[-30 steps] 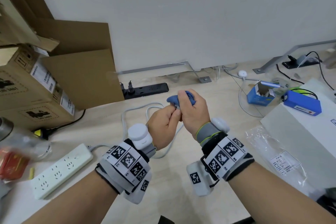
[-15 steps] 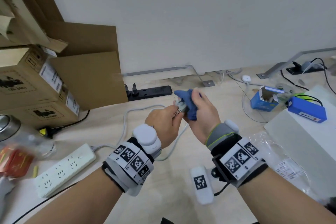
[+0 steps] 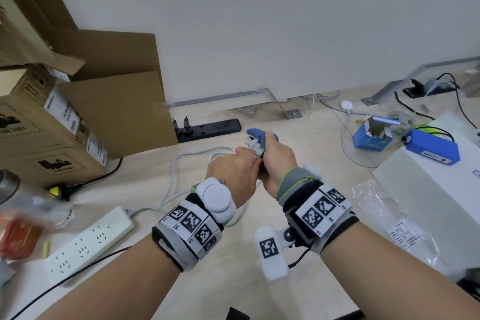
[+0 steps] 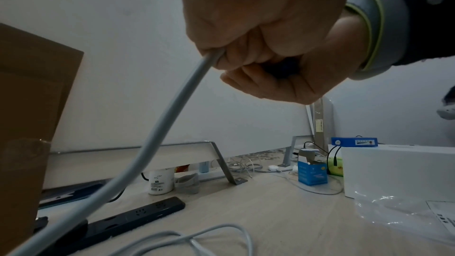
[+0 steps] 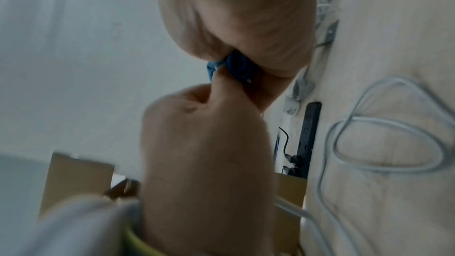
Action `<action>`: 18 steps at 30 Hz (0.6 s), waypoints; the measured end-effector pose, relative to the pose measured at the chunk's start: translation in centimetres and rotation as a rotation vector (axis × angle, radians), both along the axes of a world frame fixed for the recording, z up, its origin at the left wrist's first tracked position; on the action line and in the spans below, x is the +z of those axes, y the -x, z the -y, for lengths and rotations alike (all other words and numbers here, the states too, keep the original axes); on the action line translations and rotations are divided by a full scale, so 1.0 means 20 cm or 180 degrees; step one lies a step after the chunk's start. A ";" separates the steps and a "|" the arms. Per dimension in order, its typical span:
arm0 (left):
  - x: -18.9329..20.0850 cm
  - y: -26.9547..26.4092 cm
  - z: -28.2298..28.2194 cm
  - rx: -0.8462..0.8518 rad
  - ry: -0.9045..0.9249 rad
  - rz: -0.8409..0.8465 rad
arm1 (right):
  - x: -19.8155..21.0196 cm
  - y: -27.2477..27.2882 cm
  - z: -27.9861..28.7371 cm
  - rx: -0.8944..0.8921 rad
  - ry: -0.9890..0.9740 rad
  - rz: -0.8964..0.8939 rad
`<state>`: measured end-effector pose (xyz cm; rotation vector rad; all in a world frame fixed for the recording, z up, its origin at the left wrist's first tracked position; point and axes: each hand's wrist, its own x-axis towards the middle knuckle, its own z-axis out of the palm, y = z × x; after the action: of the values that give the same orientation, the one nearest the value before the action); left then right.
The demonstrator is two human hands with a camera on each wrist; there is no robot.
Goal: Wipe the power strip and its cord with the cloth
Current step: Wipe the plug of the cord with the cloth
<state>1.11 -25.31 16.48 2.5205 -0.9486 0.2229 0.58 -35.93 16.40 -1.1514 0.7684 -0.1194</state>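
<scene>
The white power strip (image 3: pixel 88 244) lies on the table at the lower left. Its grey-white cord (image 3: pixel 174 171) loops over the table and rises to my hands, held together above the table's middle. My left hand (image 3: pixel 233 171) grips the cord (image 4: pixel 157 129) in a fist just below the plug (image 3: pixel 253 147). My right hand (image 3: pixel 275 161) holds the blue cloth (image 3: pixel 259 136) bunched against the plug end. In the right wrist view the cloth (image 5: pixel 229 67) sits pinched between the right hand's fingers, with the left hand (image 5: pixel 204 153) right below it.
A black power strip (image 3: pixel 210 128) with plugs in it lies just behind the hands. Cardboard boxes (image 3: pixel 52 138) stand at the left. At the right are a small blue carton (image 3: pixel 374 135), a blue device (image 3: pixel 431 149) on a white box (image 3: pixel 428 182), and a plastic bag (image 3: pixel 384 215).
The right hand has turned the cloth round the plug end, and the plug's prongs now show. The left hand keeps its grip on the cord. Both hands stay in about the same place.
</scene>
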 end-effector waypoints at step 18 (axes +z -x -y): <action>-0.04 -0.06 -0.06 -0.0209 0.1002 -0.0443 | 0.07 0.00 0.05 0.0092 -0.0415 0.0060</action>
<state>2.32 -24.18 15.59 2.1840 -0.8653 0.1602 0.49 -36.83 17.77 -1.0360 0.7320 -0.0549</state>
